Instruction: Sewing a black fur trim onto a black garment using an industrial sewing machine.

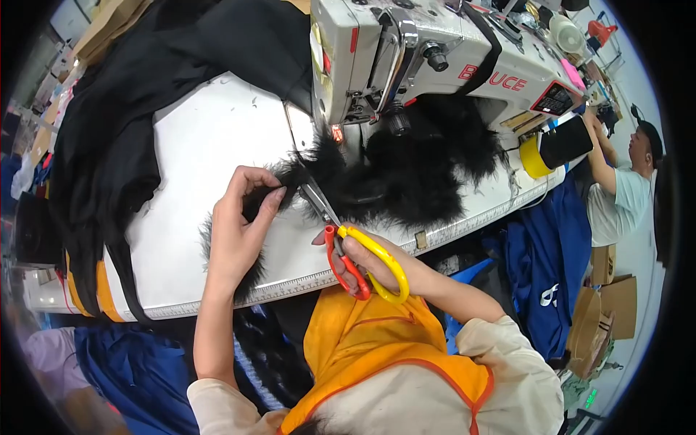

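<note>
1. Here's the left hand [243,228], its grip pinched narrow, thumb against fingers, on the black fluffy trim [291,176], just left of the scissors [328,212].
2. And the right hand [359,264]! Its grip wraps the handles, one loop red, one yellow, blades angled up and away to the left. How far the tips part, I can't tell against that dark fluff.
3. The trim lies on the white worktop [196,138], with fluff beside the left wrist too, and a dark fluffy heap [428,185] to the right, below the sewing machine [453,43]. Whether it's all one length, I can't say.
4. Handling call: it looks light, soft and limp, the fibres likely to shed and slide. Pinch the core firmly near the blades, never just the loose ends.
5. The scissors look stiff and solid; those smooth loops are the hold, fingertips clear of the blades.
</note>
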Tool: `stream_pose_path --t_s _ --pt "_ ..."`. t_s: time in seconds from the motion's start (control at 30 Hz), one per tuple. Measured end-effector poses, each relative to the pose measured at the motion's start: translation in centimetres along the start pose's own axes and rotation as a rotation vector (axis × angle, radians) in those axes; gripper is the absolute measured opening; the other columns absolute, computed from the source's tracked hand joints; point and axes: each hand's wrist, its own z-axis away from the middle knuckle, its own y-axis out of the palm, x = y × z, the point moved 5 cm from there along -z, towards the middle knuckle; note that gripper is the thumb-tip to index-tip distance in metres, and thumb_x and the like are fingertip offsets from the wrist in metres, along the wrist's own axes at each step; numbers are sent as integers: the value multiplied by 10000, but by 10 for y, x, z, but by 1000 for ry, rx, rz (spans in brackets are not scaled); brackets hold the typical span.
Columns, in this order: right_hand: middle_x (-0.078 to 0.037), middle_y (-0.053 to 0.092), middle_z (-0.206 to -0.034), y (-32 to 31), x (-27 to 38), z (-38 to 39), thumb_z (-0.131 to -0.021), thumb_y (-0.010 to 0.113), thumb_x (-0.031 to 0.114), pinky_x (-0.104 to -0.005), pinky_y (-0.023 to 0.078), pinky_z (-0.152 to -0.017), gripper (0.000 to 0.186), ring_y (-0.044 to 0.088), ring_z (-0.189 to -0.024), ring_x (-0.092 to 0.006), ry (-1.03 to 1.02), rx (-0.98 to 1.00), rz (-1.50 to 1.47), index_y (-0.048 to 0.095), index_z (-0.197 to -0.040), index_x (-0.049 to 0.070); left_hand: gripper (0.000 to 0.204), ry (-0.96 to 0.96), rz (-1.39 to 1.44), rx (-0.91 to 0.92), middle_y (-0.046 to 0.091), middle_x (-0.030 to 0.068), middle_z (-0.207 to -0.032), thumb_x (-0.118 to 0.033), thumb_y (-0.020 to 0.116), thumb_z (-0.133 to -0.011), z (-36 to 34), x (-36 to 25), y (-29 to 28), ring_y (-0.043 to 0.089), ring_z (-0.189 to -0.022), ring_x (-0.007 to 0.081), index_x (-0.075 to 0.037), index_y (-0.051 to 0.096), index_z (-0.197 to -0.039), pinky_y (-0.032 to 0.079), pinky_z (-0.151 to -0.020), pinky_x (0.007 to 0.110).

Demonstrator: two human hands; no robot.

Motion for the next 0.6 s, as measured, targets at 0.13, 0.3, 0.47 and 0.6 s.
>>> stream_pose_path --t_s 0.13,0.3,0.47,0.6 --pt "-18 484 -772 -4 0 0 -1044 288 363 -202 454 -559 458 514 -605 -80 16 -31 -45 453 -1270 -1 131 23 46 -48 617 53 -894 -9 625 -881 0 5 -2 580 -851 114 4 544 -983 459 -797 245" --pt "-9 486 -739 -7 3 6 -1042 315 347 -197 442 -555 439 499 -586 -67 42 -89 99 465 -1255 -6 129 25 77 -37 614 48 -890 -8 631 -877 2 9 4 574 -849 106 8 549 -975 459 -793 236" --pt "9 453 -649 -9 5 7 -1035 357 318 -197 405 -498 393 455 -515 -58 19 -104 19 501 -1185 -15 117 24 95 -23 561 5 -904 5 614 -887 8 12 6 513 -865 67 -13 542 -977 420 -763 203" --pt "14 445 -606 -12 -3 14 -1012 423 334 -204 380 -437 363 429 -451 -58 53 -158 16 561 -1096 10 111 -9 30 -34 563 -13 -894 -16 609 -896 10 20 4 465 -744 35 -28 547 -986 369 -610 176"
